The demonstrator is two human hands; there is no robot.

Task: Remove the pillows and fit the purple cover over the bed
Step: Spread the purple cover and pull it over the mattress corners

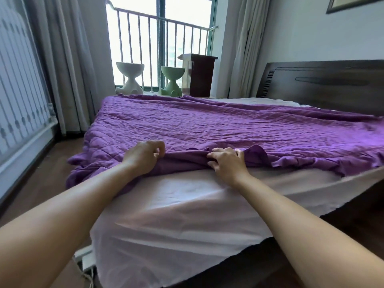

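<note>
Most of the bed (365, 193) lies under the purple cover (207, 125), which is spread across its far side. The near strip of white sheet (176, 215) is bare, and no pillows show. The left hand (143, 156) and right hand (226, 163), close together, each clutch the cover's bunched near hem. The fitting step looks under way; next, that hem likely needs drawing toward and over the near edge.

Purple quilted cover (207, 125) spread wrinkled across bed (166, 204), near edge bunched
</note>
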